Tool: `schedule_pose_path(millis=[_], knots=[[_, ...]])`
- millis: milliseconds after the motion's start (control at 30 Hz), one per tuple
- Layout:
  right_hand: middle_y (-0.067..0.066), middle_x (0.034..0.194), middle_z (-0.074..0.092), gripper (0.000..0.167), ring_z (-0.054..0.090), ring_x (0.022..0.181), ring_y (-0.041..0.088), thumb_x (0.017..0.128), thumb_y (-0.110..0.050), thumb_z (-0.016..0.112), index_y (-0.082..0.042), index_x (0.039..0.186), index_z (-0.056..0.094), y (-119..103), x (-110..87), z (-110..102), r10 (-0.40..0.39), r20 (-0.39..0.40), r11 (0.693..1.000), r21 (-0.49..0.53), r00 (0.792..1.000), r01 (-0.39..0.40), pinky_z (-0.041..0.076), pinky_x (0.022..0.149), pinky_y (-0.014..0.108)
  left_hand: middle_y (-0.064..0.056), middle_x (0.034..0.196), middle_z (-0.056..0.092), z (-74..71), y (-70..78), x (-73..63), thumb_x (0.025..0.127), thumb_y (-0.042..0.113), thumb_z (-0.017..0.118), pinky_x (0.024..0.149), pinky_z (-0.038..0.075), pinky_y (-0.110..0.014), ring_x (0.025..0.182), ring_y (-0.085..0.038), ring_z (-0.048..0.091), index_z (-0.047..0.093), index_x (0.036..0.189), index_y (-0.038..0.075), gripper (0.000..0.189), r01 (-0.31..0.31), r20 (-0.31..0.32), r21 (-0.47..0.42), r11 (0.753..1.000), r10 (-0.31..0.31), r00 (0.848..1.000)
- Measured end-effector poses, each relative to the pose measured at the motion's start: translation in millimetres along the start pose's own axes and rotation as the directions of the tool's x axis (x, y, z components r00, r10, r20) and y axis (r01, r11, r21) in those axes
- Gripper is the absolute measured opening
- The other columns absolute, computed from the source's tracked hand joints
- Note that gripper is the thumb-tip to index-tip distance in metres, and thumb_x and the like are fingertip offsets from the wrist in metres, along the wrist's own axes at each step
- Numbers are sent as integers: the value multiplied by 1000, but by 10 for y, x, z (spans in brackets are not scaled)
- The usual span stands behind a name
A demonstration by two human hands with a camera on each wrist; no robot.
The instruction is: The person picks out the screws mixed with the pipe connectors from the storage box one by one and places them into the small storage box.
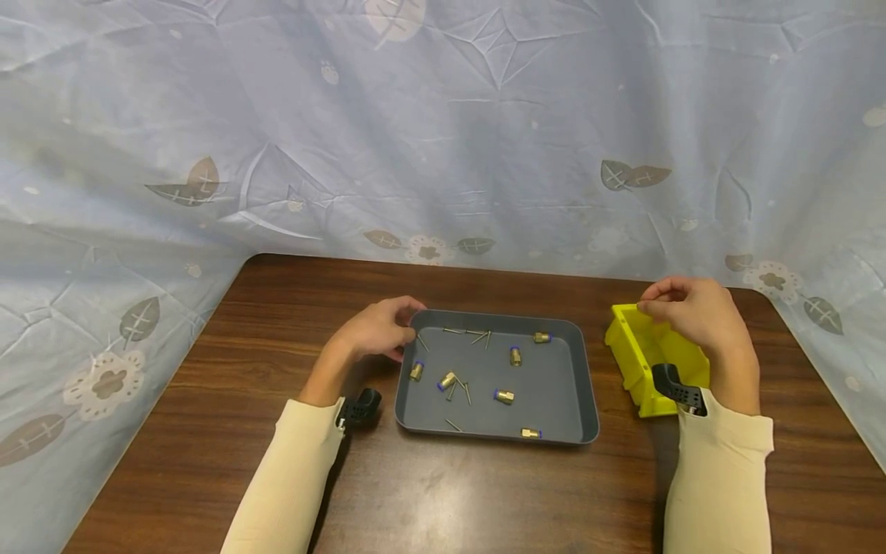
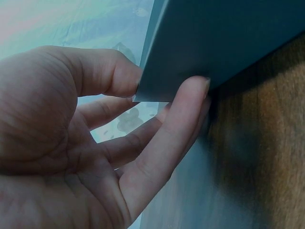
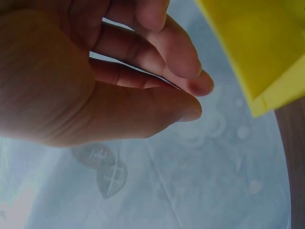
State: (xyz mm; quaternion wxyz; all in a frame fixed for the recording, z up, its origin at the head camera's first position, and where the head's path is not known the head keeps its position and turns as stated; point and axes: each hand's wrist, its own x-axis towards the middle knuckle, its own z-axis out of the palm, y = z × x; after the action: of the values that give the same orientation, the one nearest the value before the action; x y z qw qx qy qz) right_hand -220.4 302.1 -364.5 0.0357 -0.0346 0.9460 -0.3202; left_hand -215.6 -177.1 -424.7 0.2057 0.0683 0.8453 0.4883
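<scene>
My left hand (image 1: pixel 379 331) grips the left rim of a grey rectangular tray (image 1: pixel 498 433). In the left wrist view its thumb is at the tray's edge and the fingers (image 2: pixel 190 95) lie against the outer wall. Inside the tray are several brass push-in fittings with blue collars, one fitting (image 1: pixel 504 396) near the middle, and several thin screws (image 1: pixel 467 393). My right hand (image 1: pixel 699 308) is over the far end of a yellow bin (image 1: pixel 633 362), its fingers loosely curled. In the right wrist view thumb and fingertips come close together with nothing seen between them, apart from the bin.
Tray and bin stand on a dark brown wooden table (image 1: pixel 443 492), the bin to the right of the tray. A pale patterned cloth (image 1: pixel 443 154) hangs behind and at both sides. A black wrist camera (image 1: pixel 361 406) sits at the left cuff, another camera (image 1: pixel 674 385) at the right.
</scene>
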Motion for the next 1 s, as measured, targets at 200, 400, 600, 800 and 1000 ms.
schedule_pose_path(millis=[200, 400, 600, 800, 1000], knots=[[8, 102, 76, 26, 66, 87, 24, 105, -25, 76, -2, 117, 76, -127, -8, 37, -60, -15, 998, 16, 998, 61, 54, 69, 30, -30, 137, 62, -2, -17, 2, 103, -2, 60, 78, 70, -42, 98, -35, 75, 55, 154, -1, 51, 3, 2, 2, 1000, -3, 1000], [7, 103, 79, 19, 69, 93, 25, 103, -19, 78, -5, 117, 77, -255, -37, 75, -182, 33, 983, -3, 983, 182, 54, 75, 25, -30, 135, 63, 2, -30, -2, 103, -3, 60, 77, 70, -43, 97, -35, 75, 55, 154, -1, 51, 1, 5, -8, 1000, -1, 1000], [0, 99, 79, 15, 70, 93, 21, 99, -13, 81, -9, 114, 79, -392, -22, 170, -341, 62, 939, -12, 938, 343, 55, 77, 27, -30, 135, 62, 3, -32, -4, 102, -3, 59, 77, 71, -44, 97, -35, 75, 55, 154, -2, 52, -5, 2, -11, 1000, 5, 1000], [-1, 100, 78, 20, 71, 90, 19, 98, -13, 84, -7, 116, 79, -551, 37, 320, -410, 110, 911, 10, 906, 411, 58, 74, 29, -30, 135, 63, 0, -34, 11, 103, -3, 59, 77, 70, -44, 98, -35, 75, 55, 154, -2, 51, -7, 2, -17, 1000, 7, 1000], [-2, 98, 77, 19, 70, 88, 18, 97, -11, 85, -7, 114, 78, -688, 86, 485, -429, 147, 902, 16, 891, 432, 61, 75, 34, -29, 132, 63, 0, -19, 16, 102, -3, 59, 77, 71, -44, 96, -34, 75, 55, 153, -2, 51, -10, 4, -18, 1000, 10, 1000]])
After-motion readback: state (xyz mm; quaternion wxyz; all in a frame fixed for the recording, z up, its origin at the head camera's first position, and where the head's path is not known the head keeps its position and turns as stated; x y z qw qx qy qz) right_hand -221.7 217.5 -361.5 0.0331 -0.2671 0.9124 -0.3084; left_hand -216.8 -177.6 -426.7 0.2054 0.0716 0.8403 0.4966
